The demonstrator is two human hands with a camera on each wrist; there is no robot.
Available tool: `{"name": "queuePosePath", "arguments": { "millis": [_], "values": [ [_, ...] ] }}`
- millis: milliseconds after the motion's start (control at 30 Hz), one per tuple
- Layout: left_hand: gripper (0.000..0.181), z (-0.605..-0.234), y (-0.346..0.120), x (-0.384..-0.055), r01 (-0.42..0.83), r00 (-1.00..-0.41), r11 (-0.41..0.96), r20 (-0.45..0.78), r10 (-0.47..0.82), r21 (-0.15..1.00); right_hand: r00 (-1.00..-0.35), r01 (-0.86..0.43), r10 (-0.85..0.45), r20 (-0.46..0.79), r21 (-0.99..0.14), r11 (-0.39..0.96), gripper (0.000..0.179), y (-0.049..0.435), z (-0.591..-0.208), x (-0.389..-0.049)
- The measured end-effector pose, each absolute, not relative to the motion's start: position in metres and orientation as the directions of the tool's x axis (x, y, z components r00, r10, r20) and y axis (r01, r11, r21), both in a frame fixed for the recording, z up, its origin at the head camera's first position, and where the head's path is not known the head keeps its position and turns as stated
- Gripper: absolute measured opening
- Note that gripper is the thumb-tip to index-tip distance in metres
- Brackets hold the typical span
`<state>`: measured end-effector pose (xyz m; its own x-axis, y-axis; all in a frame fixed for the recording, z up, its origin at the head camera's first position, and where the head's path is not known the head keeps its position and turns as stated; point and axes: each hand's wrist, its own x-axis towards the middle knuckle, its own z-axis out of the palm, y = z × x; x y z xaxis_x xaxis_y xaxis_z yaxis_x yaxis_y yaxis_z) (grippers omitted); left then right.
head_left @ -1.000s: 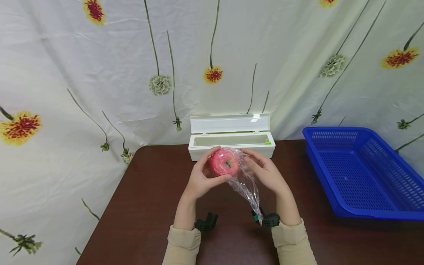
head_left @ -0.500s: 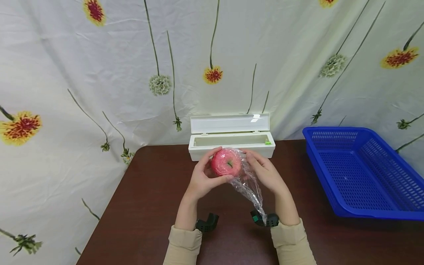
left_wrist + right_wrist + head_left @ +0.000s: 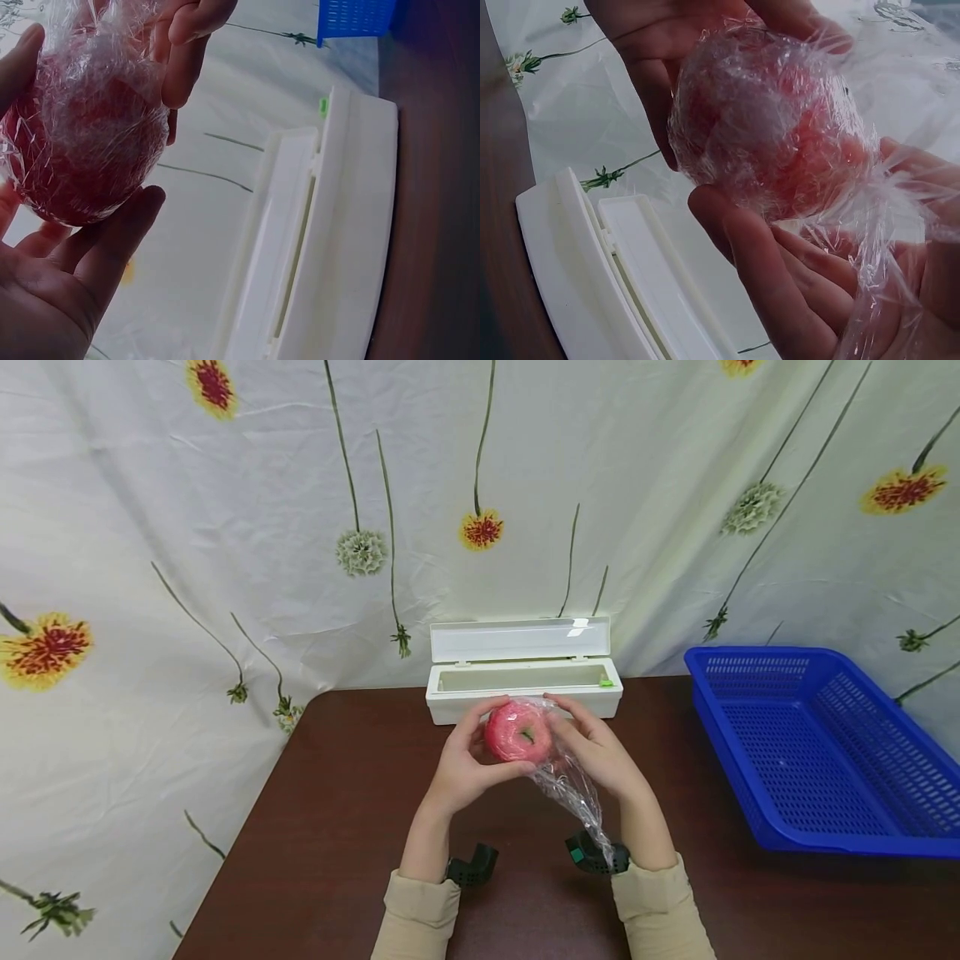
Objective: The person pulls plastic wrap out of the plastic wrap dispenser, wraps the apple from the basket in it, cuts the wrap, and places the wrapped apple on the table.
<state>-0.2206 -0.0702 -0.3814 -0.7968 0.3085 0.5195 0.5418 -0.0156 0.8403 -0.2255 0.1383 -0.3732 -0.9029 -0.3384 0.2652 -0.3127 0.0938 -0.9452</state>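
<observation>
A red apple (image 3: 516, 732) with its green stem toward the head camera is wrapped in clear plastic wrap (image 3: 573, 792). My left hand (image 3: 467, 767) grips it from the left, thumb below and fingers curled round the far side. On the right side, my right hand (image 3: 602, 758) holds the gathered wrap, its fingertips against the apple. A loose, twisted tail of wrap hangs down toward my right wrist. In the right wrist view the wrap (image 3: 874, 247) runs across the right fingers, and the apple's underside (image 3: 757, 127) is covered in crumpled layers. Both hands are above the table.
Behind the hands stands a long white box (image 3: 525, 700) with its lid up and a green slider (image 3: 607, 683) at its right end. A blue perforated basket (image 3: 750, 793) sits at the right of the dark brown table (image 3: 337, 827). A flowered curtain (image 3: 285, 527) hangs behind.
The apple and my left hand have shifted slightly right and down, and the apple has turned a little. The wrap's tail has swung right, while my right hand stays nearly in place.
</observation>
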Motion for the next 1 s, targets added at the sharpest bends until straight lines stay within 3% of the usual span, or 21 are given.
{"name": "queuePosePath", "arguments": {
  "millis": [267, 433, 600, 1000],
  "values": [
    [0.076, -0.358, -0.069, -0.205, 0.559, -0.790, 0.048, 0.515, 0.332, 0.827, -0.893, -0.359, -0.323, 0.313, -0.929, 0.091, 0.038, 0.139, -0.374, -0.226],
    [0.069, -0.368, -0.071, -0.213, 0.532, -0.792, -0.015, 0.504, 0.344, 0.847, -0.887, -0.371, -0.318, 0.336, -0.927, 0.057, 0.037, 0.140, -0.375, -0.225],
    [0.061, -0.381, -0.073, -0.223, 0.448, -0.841, -0.057, 0.443, 0.312, 0.892, -0.896, -0.376, -0.278, 0.348, -0.925, 0.053, 0.039, 0.138, -0.374, -0.225],
    [0.042, -0.379, -0.074, -0.223, 0.303, -0.943, 0.016, 0.297, 0.153, 0.953, -0.877, -0.408, -0.275, 0.394, -0.913, -0.006, 0.045, 0.137, -0.375, -0.225]
  ]
}}
